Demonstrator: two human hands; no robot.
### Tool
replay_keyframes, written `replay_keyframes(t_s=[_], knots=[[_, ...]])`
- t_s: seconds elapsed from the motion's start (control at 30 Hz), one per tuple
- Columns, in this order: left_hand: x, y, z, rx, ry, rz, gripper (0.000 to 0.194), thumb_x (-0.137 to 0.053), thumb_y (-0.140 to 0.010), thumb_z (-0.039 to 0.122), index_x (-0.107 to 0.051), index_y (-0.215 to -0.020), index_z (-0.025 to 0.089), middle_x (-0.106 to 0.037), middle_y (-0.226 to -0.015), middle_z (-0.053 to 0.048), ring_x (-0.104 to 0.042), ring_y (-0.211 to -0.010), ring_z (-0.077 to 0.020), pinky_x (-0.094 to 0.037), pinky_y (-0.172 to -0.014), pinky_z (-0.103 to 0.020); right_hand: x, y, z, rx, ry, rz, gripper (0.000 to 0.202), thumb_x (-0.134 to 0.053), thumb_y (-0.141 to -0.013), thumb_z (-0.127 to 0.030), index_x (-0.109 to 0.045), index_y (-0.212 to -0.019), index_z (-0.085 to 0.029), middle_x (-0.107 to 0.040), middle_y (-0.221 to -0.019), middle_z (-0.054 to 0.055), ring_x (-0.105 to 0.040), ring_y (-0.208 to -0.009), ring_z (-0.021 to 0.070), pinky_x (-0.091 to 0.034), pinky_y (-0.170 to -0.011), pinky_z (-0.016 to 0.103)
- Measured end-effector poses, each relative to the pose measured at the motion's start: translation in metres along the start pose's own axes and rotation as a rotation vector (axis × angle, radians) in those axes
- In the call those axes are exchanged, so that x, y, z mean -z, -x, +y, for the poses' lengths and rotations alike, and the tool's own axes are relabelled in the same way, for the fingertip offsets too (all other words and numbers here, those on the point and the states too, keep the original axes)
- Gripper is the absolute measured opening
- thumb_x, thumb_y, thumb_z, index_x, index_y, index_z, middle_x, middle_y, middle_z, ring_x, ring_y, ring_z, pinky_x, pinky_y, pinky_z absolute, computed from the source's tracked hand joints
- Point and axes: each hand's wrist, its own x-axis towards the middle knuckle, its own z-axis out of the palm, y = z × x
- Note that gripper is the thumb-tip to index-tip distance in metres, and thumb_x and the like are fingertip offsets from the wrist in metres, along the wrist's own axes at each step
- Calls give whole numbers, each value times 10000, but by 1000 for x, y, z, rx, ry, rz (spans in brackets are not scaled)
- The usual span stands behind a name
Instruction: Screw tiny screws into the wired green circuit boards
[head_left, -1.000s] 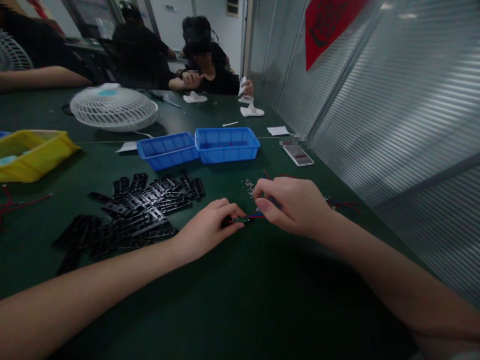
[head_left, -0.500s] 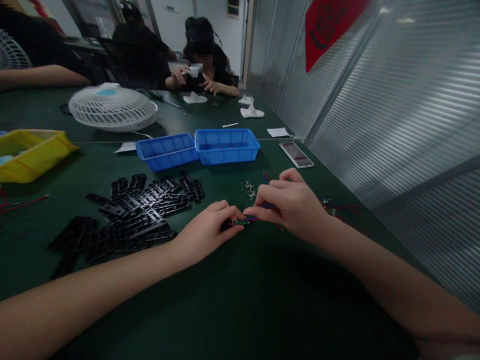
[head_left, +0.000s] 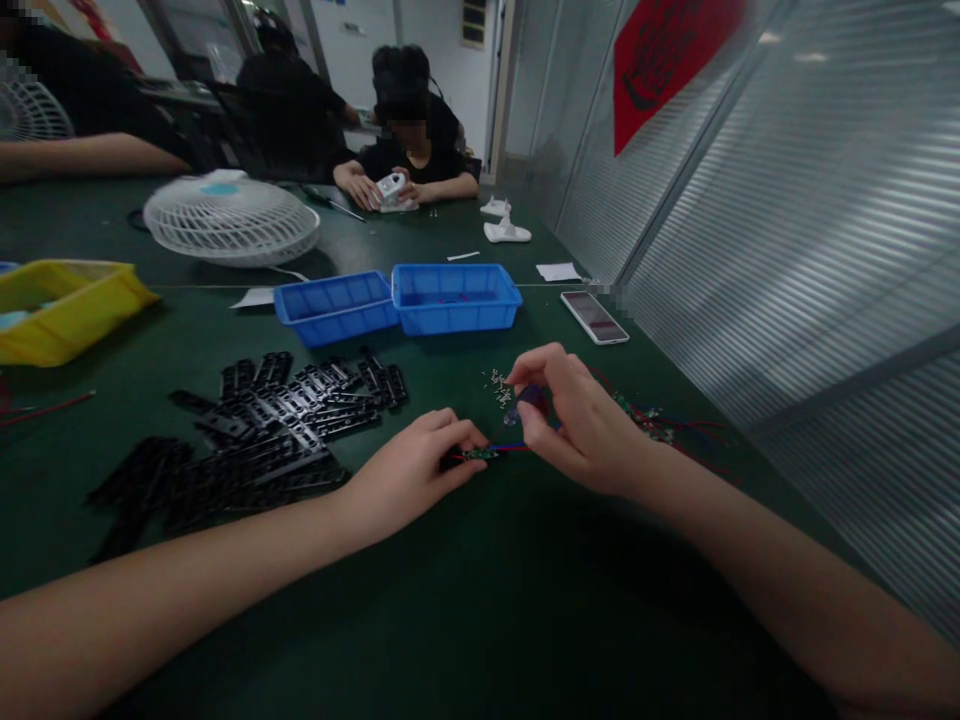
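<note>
We pinch the green board point(head_left: 480, 454) with left hand point(head_left: 421, 452), perhaps for steadiness; right hand point(head_left: 576, 425) holds a dark object point(head_left: 532, 394).

Circuit board point(head_left: 480, 454): small, green and narrow, low at the tabletop point(head_left: 450, 610), held between the left fingers point(head_left: 463, 433).
Wires point(head_left: 511, 448): red and blue, running from the board's right end toward the right fingers point(head_left: 541, 363).
Dark bluish-purple object point(head_left: 531, 394): gripped in the right fingers near the wires, partly hidden, its kind unclear.
</note>
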Motion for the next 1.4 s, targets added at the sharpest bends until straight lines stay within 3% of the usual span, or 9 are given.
replay_keyframes(t_s=[0.23,0.37,0.53,0.73,0.9,1.07,1.17,1.27,1.4], knots=[[1,0,1,3,-10,6,114,-558,-894,315,-582,-972,235,-521,-900,-6,-518,-863,-173,-418,-735,-301,-5,1,12,151,38,112,235,-497,-924,-264,-493,-1121,-137,-618,-856,29,-568,-761,140,-406,-749,307],[1,0,1,2,-7,9,112,-556,-895,318,-578,-965,234,-519,-903,-6,-518,-860,-173,-418,-727,-300,7,-3,11,101,-84,112,182,-462,-946,-250,-584,-1048,-162,-612,-928,44,-560,-865,145,-411,-753,289],[0,-1,0,-3,4,7,113,-554,-896,315,-579,-968,233,-520,-902,-9,-521,-858,-174,-422,-720,-299,19,-8,9,62,-160,82,158,-528,-919,-315,-598,-919,-174,-580,-871,24,-532,-819,135,-405,-725,268],[-1,-1,0,0,20,15,113,-578,-883,291,-595,-985,246,-527,-913,-2,-523,-867,-169,-425,-743,-297,16,-6,2,26,136,-39,286,-377,-958,-319,-477,-726,-185,-494,-677,-6,-443,-644,122,-311,-632,275],[0,-1,1,-9,20,9,122,-573,-886,294,-599,-996,247,-524,-901,1,-522,-856,-164,-424,-749,-294,15,-2,-4,-63,293,-135,431,-278,-964,-439,-541,-726,-194,-558,-648,12,-479,-624,147,-266,-569,290],[-1,-1,-1,-9,18,14,132,-571,-885,309,-593,-993,237,-524,-905,-8,-527,-852,-170,-427,-731,-297,13,-2,2,19,-88,-145,356,-251,-960,-269,-567,-1085,-161,-636,-1063,77,-549,-1005,188,-400,-838,323],[-1,-1,-1,-2,13,10,134,-564,-887,316,-587,-993,238,-519,-906,-11,-526,-860,-174,-429,-742,-305,8,-2,8,8,-380,-183,363,-232,-985,-271,-508,-1197,-169,-642,-1097,66,-574,-1018,157,-429,-830,299],[0,0,0,1,14,6,147,-558,-891,323,-582,-1010,240,-516,-909,-12,-527,-865,-176,-432,-743,-307,6,-3,11,-35,-483,-187,346,-249,-1002,-307,-534,-1136,-166,-668,-1005,47,-605,-931,125,-436,-773,259],[0,0,0,-6,3,6,149,-547,-896,330,-581,-1004,233,-521,-906,-15,-528,-870,-180,-431,-737,-308,11,-4,11,-52,-364,-171,371,-311,-994,-362,-623,-950,-166,-675,-914,33,-606,-818,115,-411,-726,240]])
